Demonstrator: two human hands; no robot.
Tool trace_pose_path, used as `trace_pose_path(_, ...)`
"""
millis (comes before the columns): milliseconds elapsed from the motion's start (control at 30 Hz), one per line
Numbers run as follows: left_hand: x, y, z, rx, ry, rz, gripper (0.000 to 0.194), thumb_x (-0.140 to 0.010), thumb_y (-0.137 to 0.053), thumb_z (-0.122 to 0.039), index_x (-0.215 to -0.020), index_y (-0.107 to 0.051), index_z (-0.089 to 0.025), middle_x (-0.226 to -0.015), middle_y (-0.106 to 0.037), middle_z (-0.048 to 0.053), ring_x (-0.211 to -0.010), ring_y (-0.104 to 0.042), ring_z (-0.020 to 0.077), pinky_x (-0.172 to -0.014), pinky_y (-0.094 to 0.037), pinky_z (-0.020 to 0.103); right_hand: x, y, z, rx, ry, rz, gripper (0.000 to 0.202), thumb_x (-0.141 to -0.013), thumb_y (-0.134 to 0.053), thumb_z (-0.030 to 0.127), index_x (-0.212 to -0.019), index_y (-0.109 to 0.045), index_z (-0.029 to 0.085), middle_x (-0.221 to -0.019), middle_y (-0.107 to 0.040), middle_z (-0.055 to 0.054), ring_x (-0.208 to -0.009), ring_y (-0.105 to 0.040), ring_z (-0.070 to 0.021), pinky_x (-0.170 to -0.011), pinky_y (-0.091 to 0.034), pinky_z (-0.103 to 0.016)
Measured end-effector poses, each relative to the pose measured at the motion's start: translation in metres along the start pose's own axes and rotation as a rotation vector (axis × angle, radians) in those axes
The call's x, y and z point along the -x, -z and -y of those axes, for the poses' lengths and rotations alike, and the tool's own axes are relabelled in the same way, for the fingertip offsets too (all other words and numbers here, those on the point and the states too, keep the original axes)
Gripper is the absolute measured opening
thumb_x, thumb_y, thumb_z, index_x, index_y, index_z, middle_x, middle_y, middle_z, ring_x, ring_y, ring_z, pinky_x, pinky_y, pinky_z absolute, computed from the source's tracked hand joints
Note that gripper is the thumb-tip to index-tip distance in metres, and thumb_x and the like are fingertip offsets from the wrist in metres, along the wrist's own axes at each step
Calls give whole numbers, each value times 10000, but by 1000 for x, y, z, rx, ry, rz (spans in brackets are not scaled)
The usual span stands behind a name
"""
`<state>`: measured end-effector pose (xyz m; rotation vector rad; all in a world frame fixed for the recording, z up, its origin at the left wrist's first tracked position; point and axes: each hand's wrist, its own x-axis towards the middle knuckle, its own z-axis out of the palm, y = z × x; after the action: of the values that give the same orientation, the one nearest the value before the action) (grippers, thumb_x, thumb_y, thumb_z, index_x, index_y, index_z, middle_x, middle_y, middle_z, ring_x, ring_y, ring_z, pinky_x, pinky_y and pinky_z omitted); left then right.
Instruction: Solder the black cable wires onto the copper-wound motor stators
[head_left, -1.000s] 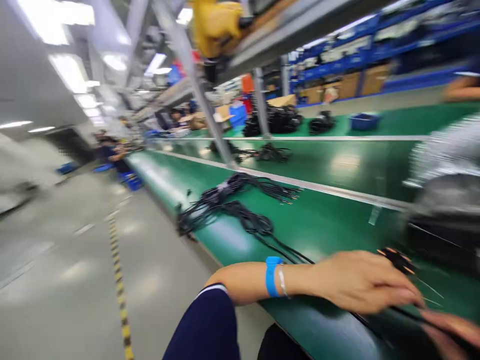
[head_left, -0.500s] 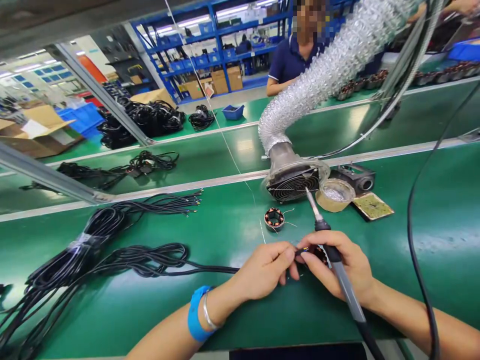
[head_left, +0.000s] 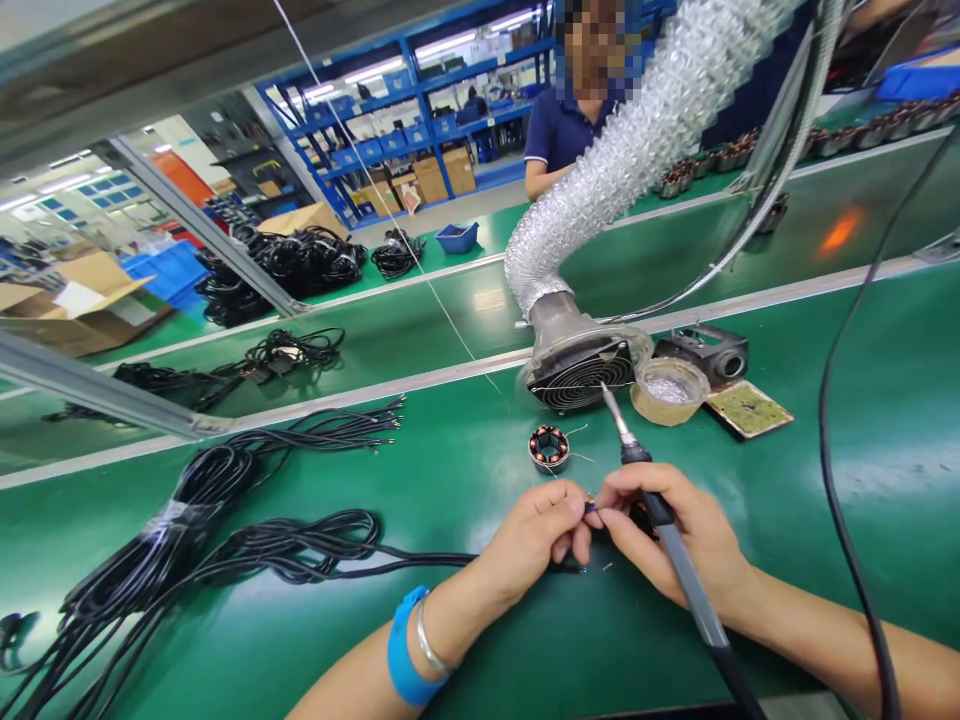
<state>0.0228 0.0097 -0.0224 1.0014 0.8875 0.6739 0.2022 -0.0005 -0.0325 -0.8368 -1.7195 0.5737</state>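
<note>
My left hand (head_left: pixel 534 535) is closed, its thumb and fingertips pinching the end of a black cable (head_left: pixel 427 558) where small coloured wires (head_left: pixel 590 505) show. Close against it, my right hand (head_left: pixel 694 545) has thumb and forefinger meeting at those wires. A soldering iron (head_left: pixel 688 575) lies across that right hand, its tip pointing up and away toward the fan. Behind the right fingers a dark copper-wound part (head_left: pixel 643 518) is mostly hidden. On the green bench just beyond the hands sits a ring-shaped copper-wound stator (head_left: pixel 549 449) with thin leads sticking out.
A fume extractor fan (head_left: pixel 581 376) on a silver hose (head_left: pixel 600 190) stands ahead. Right of it are a round tin (head_left: pixel 670 391), an iron holder (head_left: pixel 705 353) and a sponge tray (head_left: pixel 750 408). Bundled black cables (head_left: pixel 150 560) lie left. A person (head_left: pixel 574 130) is across the bench.
The hands have come closer together at the cable end, and the right fingertips now touch the coloured wires. The whole view has shifted slightly. A cable end now shows below the left hand.
</note>
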Motion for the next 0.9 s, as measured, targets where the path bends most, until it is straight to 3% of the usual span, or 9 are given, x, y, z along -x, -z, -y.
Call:
trace_pose_path(167,2,-2,3,-22,-80,-13,481,-832,-668,-639,-819,-534,-177,-557,-531,-46,-490,-319,75,-532,-257,229,1,-1,2,44,14,-19,280,-890,-627,122,-1143,-558,222,-865,-679,13,-651,-663,-85,-640,-588,-167)
trace_pose_path(333,2,0,6,-46,-142,-103,489,-861,-619,-663,-809,-467,-201,-612,-424,-65,-574,-344,98,-591,-299,241,8,-8,2,130,86,-38,240,-876,-629,90,-1063,-551,219,-794,-658,16,-587,-623,-101,-569,-557,-203)
trace_pose_path(467,9,4,-4,-426,-133,-94,364,-989,-470,-525,-821,-463,-203,-740,-478,-27,-701,-413,133,-662,-330,267,2,-5,5,180,263,7,272,-855,-626,61,-1076,-564,206,-770,-647,-6,-624,-595,-144,-603,-544,-288)
trace_pose_path(633,21,-2,-22,-776,-82,14,229,-1028,-390,-374,-918,-515,-217,-869,-595,2,-783,-512,168,-715,-363,301,-19,9,3,222,404,155,293,-920,-566,48,-1171,-577,200,-983,-707,-83,-888,-664,-194,-781,-570,-346)
trace_pose_path(700,23,-4,-26,-821,-79,10,212,-1024,-391,-355,-919,-515,-219,-855,-596,-1,-772,-515,168,-706,-360,303,-22,12,0,207,392,234,253,-954,-520,74,-1156,-610,198,-850,-686,-49,-769,-625,-175,-692,-543,-310)
trace_pose_path(767,23,-4,-29,-831,-74,-15,207,-1011,-415,-338,-865,-494,-215,-777,-560,-19,-720,-487,155,-671,-342,295,-20,15,-2,187,315,233,251,-960,-525,86,-1155,-632,203,-749,-648,-14,-661,-565,-153,-605,-497,-280)
trace_pose_path(900,19,2,-26,-708,-108,-40,223,-988,-464,-341,-816,-496,-202,-723,-525,-31,-677,-443,130,-636,-325,272,-15,19,-3,141,203,204,332,-918,-601,51,-1195,-635,231,-754,-671,9,-619,-568,-137,-555,-481,-258)
